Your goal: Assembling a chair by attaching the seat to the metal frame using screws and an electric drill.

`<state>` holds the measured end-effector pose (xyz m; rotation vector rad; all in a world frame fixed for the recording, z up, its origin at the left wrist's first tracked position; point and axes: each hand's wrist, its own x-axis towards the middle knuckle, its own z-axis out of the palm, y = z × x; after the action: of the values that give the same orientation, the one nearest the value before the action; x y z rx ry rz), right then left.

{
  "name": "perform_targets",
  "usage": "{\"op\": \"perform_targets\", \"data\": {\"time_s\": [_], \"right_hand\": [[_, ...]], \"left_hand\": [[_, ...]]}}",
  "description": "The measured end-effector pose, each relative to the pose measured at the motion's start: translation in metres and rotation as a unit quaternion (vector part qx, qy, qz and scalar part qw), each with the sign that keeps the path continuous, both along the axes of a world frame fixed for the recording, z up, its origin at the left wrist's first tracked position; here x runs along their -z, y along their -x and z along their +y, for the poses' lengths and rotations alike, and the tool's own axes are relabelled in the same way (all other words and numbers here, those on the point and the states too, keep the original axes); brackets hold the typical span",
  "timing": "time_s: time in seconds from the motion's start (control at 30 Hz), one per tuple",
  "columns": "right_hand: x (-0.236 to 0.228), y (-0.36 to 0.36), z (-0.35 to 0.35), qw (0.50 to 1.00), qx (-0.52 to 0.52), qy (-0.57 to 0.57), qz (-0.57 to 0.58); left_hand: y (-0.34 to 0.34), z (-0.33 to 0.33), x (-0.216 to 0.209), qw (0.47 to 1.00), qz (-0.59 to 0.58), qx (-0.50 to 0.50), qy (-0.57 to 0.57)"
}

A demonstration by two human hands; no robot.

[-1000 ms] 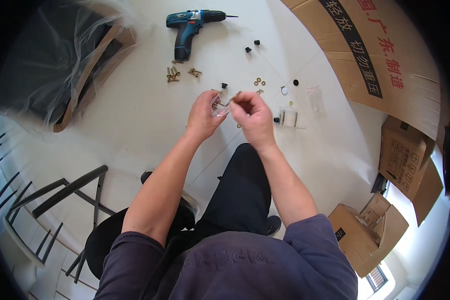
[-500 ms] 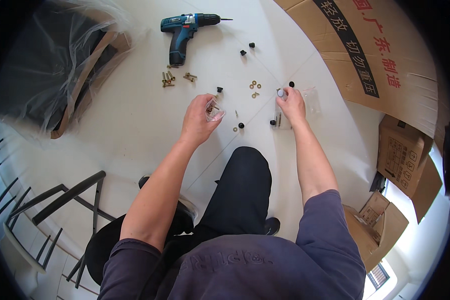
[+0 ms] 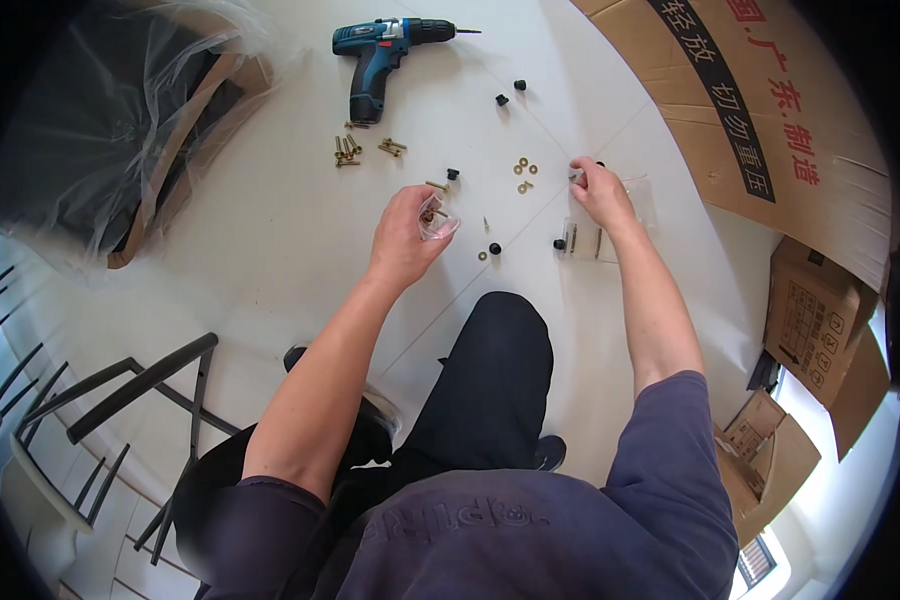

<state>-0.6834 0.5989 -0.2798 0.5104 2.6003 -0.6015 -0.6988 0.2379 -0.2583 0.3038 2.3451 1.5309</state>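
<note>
My left hand (image 3: 403, 240) is closed round a small clear plastic bag (image 3: 438, 228) with brassy bolts in it. Beside its fingertips lies a loose brass bolt (image 3: 436, 186), with a black plug (image 3: 453, 174) just beyond. To the right, my right hand (image 3: 604, 196) is pinched over the floor; a small greyish bit shows at its fingertips, too small to name. Under and next to that hand lies a clear bag (image 3: 638, 205), with thin metal rods (image 3: 598, 242) by its near side. Brass washers (image 3: 520, 168) and a small screw (image 3: 486, 223) are spread between my hands.
A blue and black cordless drill (image 3: 375, 60) lies at the back, with several bolts (image 3: 348, 150) near it. Cardboard (image 3: 750, 110) borders the right, an open carton (image 3: 820, 320) below it. Left are a plastic-wrapped dark cushion (image 3: 80, 130) and a dark metal frame (image 3: 145, 388).
My right hand has moved slightly right and away from me; the pale round thing at its fingertips no longer shows. My left hand still holds the bag of bolts. The whole view has shifted a little.
</note>
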Motion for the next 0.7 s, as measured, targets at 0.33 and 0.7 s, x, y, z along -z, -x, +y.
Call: {"op": "perform_targets", "data": {"time_s": [0.33,0.7], "right_hand": [[-0.051,0.026,-0.072,0.961,0.095,0.260,0.027],[-0.106,-0.011,-0.171,0.944,-0.001,0.227,0.239]], "left_hand": [[-0.001,0.003,0.000,1.000,0.020,-0.006,0.002],[0.001,0.012,0.011,0.999,0.044,0.024,-0.010]]}}
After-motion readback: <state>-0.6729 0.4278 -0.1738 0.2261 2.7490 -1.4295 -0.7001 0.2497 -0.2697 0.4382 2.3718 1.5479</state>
